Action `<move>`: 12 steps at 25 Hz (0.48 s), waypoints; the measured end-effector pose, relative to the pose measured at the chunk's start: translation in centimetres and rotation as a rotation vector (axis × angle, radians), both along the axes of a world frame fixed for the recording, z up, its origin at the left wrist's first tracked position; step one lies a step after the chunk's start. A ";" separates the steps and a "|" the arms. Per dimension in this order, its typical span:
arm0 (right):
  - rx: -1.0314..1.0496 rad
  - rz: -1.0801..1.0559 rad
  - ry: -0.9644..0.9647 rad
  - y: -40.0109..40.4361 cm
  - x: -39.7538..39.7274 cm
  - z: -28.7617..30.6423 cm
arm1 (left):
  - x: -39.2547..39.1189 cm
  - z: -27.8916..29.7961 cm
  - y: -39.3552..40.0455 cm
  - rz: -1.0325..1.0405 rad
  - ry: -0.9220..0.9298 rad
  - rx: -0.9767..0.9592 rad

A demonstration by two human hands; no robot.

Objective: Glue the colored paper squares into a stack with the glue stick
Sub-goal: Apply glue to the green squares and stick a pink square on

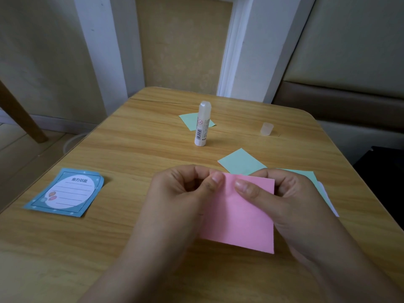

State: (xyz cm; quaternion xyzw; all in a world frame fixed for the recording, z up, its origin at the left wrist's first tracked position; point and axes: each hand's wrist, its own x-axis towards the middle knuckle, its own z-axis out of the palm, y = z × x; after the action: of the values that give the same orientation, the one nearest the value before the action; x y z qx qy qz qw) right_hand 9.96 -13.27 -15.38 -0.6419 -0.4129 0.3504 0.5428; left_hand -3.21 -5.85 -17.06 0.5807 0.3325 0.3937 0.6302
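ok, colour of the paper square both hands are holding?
Pink, pinched at its top edge by the left hand and right hand; head view.

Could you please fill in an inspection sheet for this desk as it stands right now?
Surface: wooden table, with a crack across its far edge.
Job's things: pink paper square held above the table; glue stick upright, uncapped; three green paper squares, one behind the stick, one mid-table, one under the right hand.
Clutter: glue cap standing apart at the right; blue memo pad at the left.
Fingers: left hand and right hand both pinch the pink square's top edge.
Cables: nothing seen.
Surroundings: beige wall panels, white trim, a padded bench at the right.
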 end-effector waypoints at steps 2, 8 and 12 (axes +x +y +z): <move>0.014 -0.010 -0.011 0.0 -0.1 0.0 | 0.0 -0.1 -0.1 0.000 -0.010 -0.010; 0.019 -0.029 -0.053 0.1 0.0 -0.1 | 0.2 -0.1 -0.2 0.032 -0.020 -0.057; 0.008 -0.027 0.016 0.1 -0.3 -0.1 | 0.4 0.0 -0.5 0.025 -0.022 -0.046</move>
State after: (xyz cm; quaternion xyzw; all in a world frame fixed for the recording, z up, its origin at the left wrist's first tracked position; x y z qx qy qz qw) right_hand 9.63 -13.14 -15.45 -0.6425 -0.4011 0.3463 0.5535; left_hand -2.83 -6.40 -17.08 0.5575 0.3418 0.4004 0.6420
